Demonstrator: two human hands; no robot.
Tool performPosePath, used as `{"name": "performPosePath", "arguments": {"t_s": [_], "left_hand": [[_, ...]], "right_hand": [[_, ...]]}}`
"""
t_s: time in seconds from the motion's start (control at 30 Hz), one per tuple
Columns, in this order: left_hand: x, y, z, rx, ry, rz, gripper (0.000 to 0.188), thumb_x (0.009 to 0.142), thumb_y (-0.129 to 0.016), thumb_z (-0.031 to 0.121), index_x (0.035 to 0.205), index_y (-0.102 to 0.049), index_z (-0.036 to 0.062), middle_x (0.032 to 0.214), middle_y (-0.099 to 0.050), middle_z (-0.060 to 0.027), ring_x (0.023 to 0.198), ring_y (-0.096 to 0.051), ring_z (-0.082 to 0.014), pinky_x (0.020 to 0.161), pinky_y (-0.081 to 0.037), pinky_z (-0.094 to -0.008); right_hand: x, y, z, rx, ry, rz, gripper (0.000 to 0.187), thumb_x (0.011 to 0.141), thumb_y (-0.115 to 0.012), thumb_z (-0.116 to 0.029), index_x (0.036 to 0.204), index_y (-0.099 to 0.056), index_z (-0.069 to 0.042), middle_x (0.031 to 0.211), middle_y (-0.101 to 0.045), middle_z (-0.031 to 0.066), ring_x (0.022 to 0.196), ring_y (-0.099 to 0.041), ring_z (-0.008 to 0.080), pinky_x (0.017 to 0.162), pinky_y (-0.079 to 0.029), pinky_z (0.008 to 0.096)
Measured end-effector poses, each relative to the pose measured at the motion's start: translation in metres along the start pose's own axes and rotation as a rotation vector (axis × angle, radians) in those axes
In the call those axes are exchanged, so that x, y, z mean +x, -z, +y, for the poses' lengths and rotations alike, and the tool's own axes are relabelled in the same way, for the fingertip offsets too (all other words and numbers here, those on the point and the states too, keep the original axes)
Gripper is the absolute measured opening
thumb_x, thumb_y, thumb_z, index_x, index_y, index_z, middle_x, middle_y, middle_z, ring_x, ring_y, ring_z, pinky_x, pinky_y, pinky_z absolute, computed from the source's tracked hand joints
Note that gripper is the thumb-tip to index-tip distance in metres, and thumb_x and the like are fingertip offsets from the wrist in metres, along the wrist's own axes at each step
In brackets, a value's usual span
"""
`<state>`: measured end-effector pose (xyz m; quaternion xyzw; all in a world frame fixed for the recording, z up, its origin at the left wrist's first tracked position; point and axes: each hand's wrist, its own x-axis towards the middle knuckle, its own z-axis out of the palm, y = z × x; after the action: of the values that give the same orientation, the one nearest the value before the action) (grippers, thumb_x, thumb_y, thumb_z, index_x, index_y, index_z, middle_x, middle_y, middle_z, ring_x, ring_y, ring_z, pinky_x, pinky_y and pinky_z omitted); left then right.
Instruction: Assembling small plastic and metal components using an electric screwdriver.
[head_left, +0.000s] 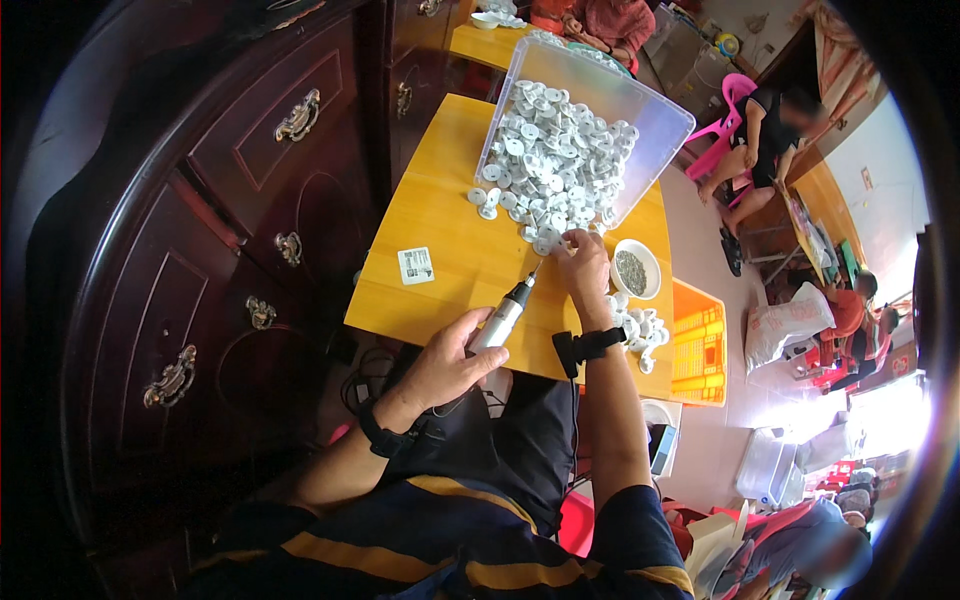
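My left hand (458,358) is wrapped round a white and black electric screwdriver (505,313), whose thin bit points up toward the pile. At the pile's near edge my right hand (583,268) has its fingers closed on a small white plastic part (548,240), close to the bit's tip. Whether the bit touches the part I cannot tell. Many similar round white parts (560,150) spill from a clear plastic bin (655,120) tipped on its side. Right of my right hand stands a white bowl (653,262) of small metal screws (630,270).
More white parts (640,328) lie by my right wrist. A printed label card (416,266) rests on the yellow table (420,200). Below its right edge is an orange crate (699,345). Dark wooden drawers (250,130) flank the left; other people sit at the back and right.
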<state>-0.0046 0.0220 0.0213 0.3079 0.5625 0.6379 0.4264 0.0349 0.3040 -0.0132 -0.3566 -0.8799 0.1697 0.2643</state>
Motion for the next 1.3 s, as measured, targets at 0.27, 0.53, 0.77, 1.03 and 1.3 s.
{"name": "performPosePath", "arguments": {"t_s": [0.27, 0.53, 0.77, 1.03, 1.3], "left_hand": [[-0.001, 0.000, 0.002, 0.038, 0.004, -0.005, 0.058, 0.093, -0.067, 0.023, 0.139, -0.043, -0.0012, 0.098, -0.058, -0.0055, 0.066, -0.057, -0.0072, 0.058, -0.049, -0.0220], [-0.002, -0.001, 0.003, 0.055, 0.012, -0.010, 0.058, 0.092, -0.067, 0.023, 0.139, -0.044, -0.0014, 0.097, -0.059, -0.0058, 0.065, -0.057, -0.0074, 0.058, -0.049, -0.0220], [-0.001, -0.004, -0.001, 0.070, -0.029, 0.005, 0.056, 0.091, -0.069, 0.021, 0.134, -0.045, -0.0060, 0.098, -0.063, -0.0109, 0.063, -0.060, -0.0094, 0.058, -0.051, -0.0236], [0.000, -0.002, -0.003, 0.049, -0.017, 0.013, 0.057, 0.090, -0.070, 0.020, 0.134, -0.045, -0.0073, 0.096, -0.063, -0.0111, 0.062, -0.060, -0.0096, 0.056, -0.051, -0.0243], [-0.001, -0.004, -0.002, 0.114, 0.024, -0.013, 0.058, 0.090, -0.070, 0.020, 0.134, -0.045, -0.0088, 0.093, -0.063, -0.0120, 0.063, -0.060, -0.0100, 0.056, -0.050, -0.0247]], "right_hand": [[-0.002, 0.006, -0.001, -0.039, 0.112, -0.021, 0.022, 0.078, -0.074, -0.019, 0.093, -0.064, -0.007, 0.095, -0.065, 0.0175, 0.085, -0.065, 0.0366, 0.074, -0.052, 0.0454], [-0.027, 0.013, 0.007, 0.860, -0.089, -0.038, 0.014, 0.085, -0.070, -0.007, 0.095, -0.060, -0.007, 0.083, -0.060, -0.0015, 0.069, -0.054, 0.0074, 0.065, -0.047, 0.0242], [-0.055, 0.011, -0.001, 1.283, -0.311, -0.185, 0.017, 0.089, -0.067, -0.002, 0.104, -0.060, -0.009, 0.095, -0.063, -0.0021, 0.076, -0.054, 0.0052, 0.071, -0.044, 0.0195], [-0.074, 0.001, -0.012, 1.131, -0.348, -0.194, 0.025, 0.092, -0.064, -0.004, 0.117, -0.059, -0.005, 0.094, -0.066, 0.0017, 0.084, -0.061, 0.0086, 0.076, -0.049, 0.0221], [-0.084, -0.001, -0.019, 1.149, -0.313, -0.086, 0.027, 0.092, -0.065, -0.003, 0.118, -0.063, -0.001, 0.094, -0.066, 0.0006, 0.082, -0.061, 0.0069, 0.073, -0.049, 0.0203]]}}
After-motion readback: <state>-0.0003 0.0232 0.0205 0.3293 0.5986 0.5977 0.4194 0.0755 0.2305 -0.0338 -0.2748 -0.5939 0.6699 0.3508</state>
